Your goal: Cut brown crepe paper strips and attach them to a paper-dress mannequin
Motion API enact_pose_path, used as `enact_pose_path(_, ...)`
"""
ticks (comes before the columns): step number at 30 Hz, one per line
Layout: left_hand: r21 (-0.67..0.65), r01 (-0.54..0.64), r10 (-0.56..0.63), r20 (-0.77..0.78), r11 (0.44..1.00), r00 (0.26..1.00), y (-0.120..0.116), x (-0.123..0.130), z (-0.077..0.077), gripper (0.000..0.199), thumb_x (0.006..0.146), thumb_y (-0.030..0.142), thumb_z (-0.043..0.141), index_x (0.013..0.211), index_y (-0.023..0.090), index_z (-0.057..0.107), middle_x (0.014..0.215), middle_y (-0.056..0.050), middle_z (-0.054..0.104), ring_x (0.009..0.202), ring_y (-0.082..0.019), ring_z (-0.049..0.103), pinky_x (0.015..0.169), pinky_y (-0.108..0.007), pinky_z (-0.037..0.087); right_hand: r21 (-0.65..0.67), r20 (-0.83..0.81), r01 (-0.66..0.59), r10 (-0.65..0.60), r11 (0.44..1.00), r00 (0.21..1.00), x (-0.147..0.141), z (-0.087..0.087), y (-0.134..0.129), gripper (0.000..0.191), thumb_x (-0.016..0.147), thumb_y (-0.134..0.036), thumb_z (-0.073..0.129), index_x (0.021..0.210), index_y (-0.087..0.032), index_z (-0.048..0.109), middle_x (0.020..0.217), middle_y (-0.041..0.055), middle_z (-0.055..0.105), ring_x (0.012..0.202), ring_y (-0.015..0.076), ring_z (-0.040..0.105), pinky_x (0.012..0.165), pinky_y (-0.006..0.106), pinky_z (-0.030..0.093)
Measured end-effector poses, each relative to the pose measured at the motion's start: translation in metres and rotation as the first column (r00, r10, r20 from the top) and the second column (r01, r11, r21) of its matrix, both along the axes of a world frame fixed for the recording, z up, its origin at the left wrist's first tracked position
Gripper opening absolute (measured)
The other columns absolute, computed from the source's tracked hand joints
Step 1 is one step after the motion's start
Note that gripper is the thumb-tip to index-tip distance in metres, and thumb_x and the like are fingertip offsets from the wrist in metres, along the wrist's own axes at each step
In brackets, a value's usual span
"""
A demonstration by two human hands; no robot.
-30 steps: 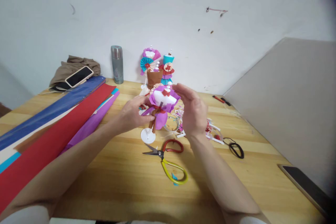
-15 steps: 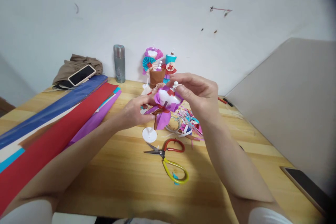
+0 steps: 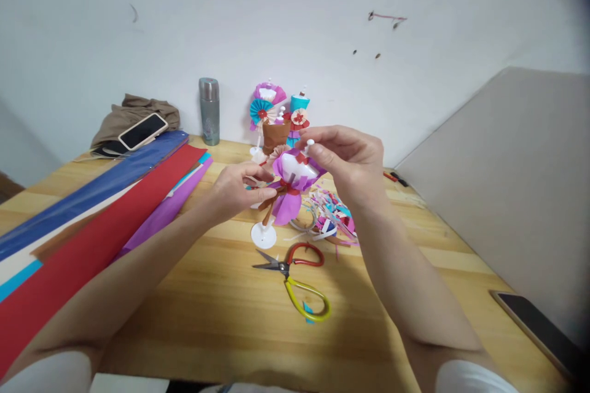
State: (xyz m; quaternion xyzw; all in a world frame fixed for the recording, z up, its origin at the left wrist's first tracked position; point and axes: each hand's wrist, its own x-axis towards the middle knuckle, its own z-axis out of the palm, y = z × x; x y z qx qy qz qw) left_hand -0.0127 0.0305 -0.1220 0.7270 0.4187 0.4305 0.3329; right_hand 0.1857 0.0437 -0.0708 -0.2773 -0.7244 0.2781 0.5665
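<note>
A small stand wrapped in purple paper (image 3: pixel 288 207) is held tilted over the table, with a white rounded top, red trim, a brown stem and a round white base (image 3: pixel 263 236). My right hand (image 3: pixel 353 159) pinches the white knob (image 3: pixel 310 145) at its upper end between thumb and fingers. On the other side, my left hand (image 3: pixel 237 190) has its thumb and fingers closed around the brown and purple paper by the stem; its fingertips are partly hidden. Below lie scissors (image 3: pixel 283 267) with one red and one yellow handle, blades apart.
Behind the hands stand several paper-decorated stands (image 3: pixel 262 112) and a steel flask (image 3: pixel 209 113). Coloured paper scraps (image 3: pixel 332 212) and a tape roll (image 3: pixel 304 219) lie beyond the scissors. Paper sheets (image 3: pixel 115 209) and a phone (image 3: pixel 144 131) are at left, another phone (image 3: pixel 530 325) at right.
The held stand has turned and tilted slightly, so more of its brown stem shows. My left hand has shifted its grip a little on the paper; my right hand stays at the knob.
</note>
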Motion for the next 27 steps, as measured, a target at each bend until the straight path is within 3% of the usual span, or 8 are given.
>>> enact_pose_path(4, -0.095, -0.023, 0.025, 0.021, 0.995, 0.999, 0.0, 0.011, 0.0, 0.024, 0.07, 0.033, 0.071, 0.087, 0.015, 0.071, 0.085, -0.006, 0.074, 0.071, -0.017, 0.065, 0.066, -0.03, 0.052, 0.013, 0.024, 0.014, -0.015, 1.0, 1.0, 0.0, -0.002, 0.001, 0.005, 0.083, -0.024, 0.068, 0.085, -0.027, 0.071, 0.083, 0.0003, 0.073, 0.077, 0.0178, 0.069, 0.071, 0.034, 0.058)
enact_pose_path(11, -0.094, -0.061, 0.061, -0.003, 0.994, 0.998, -0.002, 0.015, 0.005, 0.022, 0.071, 0.029, 0.07, 0.089, 0.016, 0.072, 0.087, -0.005, 0.074, 0.075, -0.017, 0.065, 0.068, -0.03, 0.05, 0.028, 0.01, -0.036, 0.036, 0.999, 0.999, 0.001, -0.003, 0.004, 0.002, 0.083, -0.028, 0.07, 0.085, -0.028, 0.072, 0.083, 0.0007, 0.073, 0.076, 0.018, 0.069, 0.069, 0.034, 0.057)
enact_pose_path(17, 0.024, -0.091, 0.092, -0.029, 0.996, 0.995, -0.004, 0.02, 0.009, 0.019, 0.072, 0.024, 0.07, 0.089, 0.015, 0.072, 0.088, -0.005, 0.073, 0.077, -0.018, 0.065, 0.072, -0.032, 0.05, 0.046, -0.022, -0.173, 0.174, 0.984, 0.985, 0.002, -0.002, 0.012, 0.009, 0.081, -0.037, 0.073, 0.084, -0.028, 0.072, 0.081, 0.0015, 0.073, 0.076, 0.0192, 0.07, 0.071, 0.036, 0.059)
enact_pose_path(22, 0.168, -0.105, 0.118, -0.064, 0.98, 0.991, -0.009, 0.025, 0.009, 0.014, 0.073, 0.018, 0.068, 0.086, 0.015, 0.072, 0.085, -0.005, 0.072, 0.077, -0.018, 0.064, 0.071, -0.031, 0.048, 0.016, -0.001, -0.275, 0.275, 0.961, 0.961, 0.003, -0.003, 0.024, 0.019, 0.077, -0.046, 0.075, 0.082, -0.028, 0.071, 0.08, 0.0025, 0.073, 0.084, 0.0219, 0.069, 0.081, 0.04, 0.059)
enact_pose_path(27, 0.165, -0.149, 0.163, -0.076, 0.975, 0.984, -0.013, 0.029, 0.01, 0.005, 0.074, 0.018, 0.067, 0.079, 0.017, 0.069, 0.075, -0.003, 0.069, 0.068, -0.017, 0.061, 0.064, -0.03, 0.047, 0.016, 0.01, -0.348, 0.348, 0.937, 0.938, 0.001, -0.003, 0.027, 0.02, 0.079, -0.047, 0.073, 0.083, -0.028, 0.07, 0.08, 0.0023, 0.072, 0.085, 0.0217, 0.069, 0.081, 0.04, 0.058)
